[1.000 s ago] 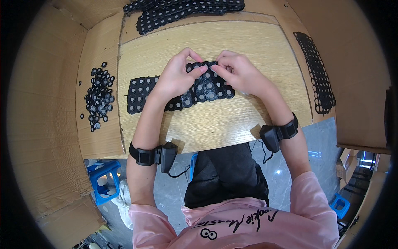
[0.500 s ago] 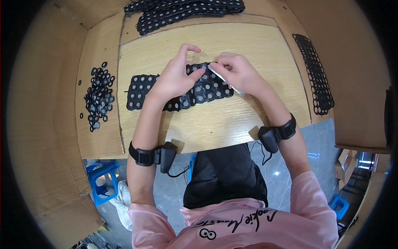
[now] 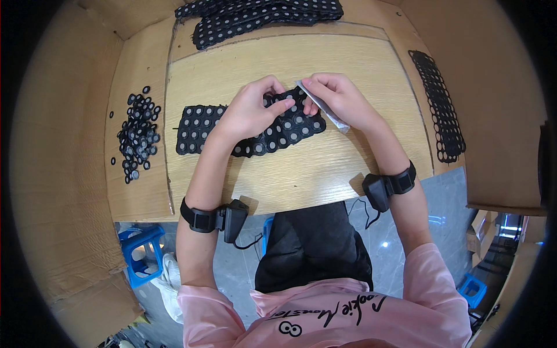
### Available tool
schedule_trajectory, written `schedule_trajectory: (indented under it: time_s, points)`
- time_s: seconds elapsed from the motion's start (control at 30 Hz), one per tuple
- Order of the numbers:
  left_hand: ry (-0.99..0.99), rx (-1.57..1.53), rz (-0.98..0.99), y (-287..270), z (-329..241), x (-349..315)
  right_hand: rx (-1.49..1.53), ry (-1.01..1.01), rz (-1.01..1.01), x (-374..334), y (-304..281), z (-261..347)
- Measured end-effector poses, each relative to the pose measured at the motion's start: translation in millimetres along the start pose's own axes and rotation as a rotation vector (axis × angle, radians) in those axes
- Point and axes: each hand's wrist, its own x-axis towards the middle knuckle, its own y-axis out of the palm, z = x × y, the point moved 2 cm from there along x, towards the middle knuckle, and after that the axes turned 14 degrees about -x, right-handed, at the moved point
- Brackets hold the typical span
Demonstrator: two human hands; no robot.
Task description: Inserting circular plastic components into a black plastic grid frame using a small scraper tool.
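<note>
A black sheet (image 3: pixel 194 130) set with rows of grey discs lies across the middle of the table. My left hand (image 3: pixel 249 110) is closed on its far edge, thumb on top and fingers curled behind. Near the sheet's right end, my right hand (image 3: pixel 342 103) pinches a thin, silvery-white strip (image 3: pixel 335 119) between thumb and fingers. The strip slants from the sheet's far right corner toward the near right. Some of my right fingertips reach the sheet's edge, and that corner looks slightly raised. Part of the sheet is hidden under my left hand and wrist.
Loose black rings and discs (image 3: pixel 138 136) are heaped on the cardboard at left. A stack of similar black sheets (image 3: pixel 267 23) lies at the far edge. On the right lies a black lattice of open rings (image 3: pixel 438 107). Cardboard walls (image 3: pixel 64 145) stand around the table.
My left fingers have curled down onto the sheet's far edge. My right hand has shifted slightly right with the strip, which now shows more. Shiny glints on the sheet's right part have gone.
</note>
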Motion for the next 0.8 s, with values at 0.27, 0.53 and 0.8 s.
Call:
schedule_trajectory:
  time_s: [0.27,0.53,0.8]
  points:
    - [0.026,-0.133,0.081,-2.7,-9.9,-6.2,0.169,0.117,-0.018,1.2,0.4,-0.3]
    - [-0.072,-0.081,0.070,-7.0,-7.6,-5.0,-0.020,0.040,-0.008,-6.0,2.6,6.4]
    - [-0.096,-0.083,0.056,-9.3,-13.1,-7.4,-0.179,-0.082,0.100,-9.3,1.7,10.9]
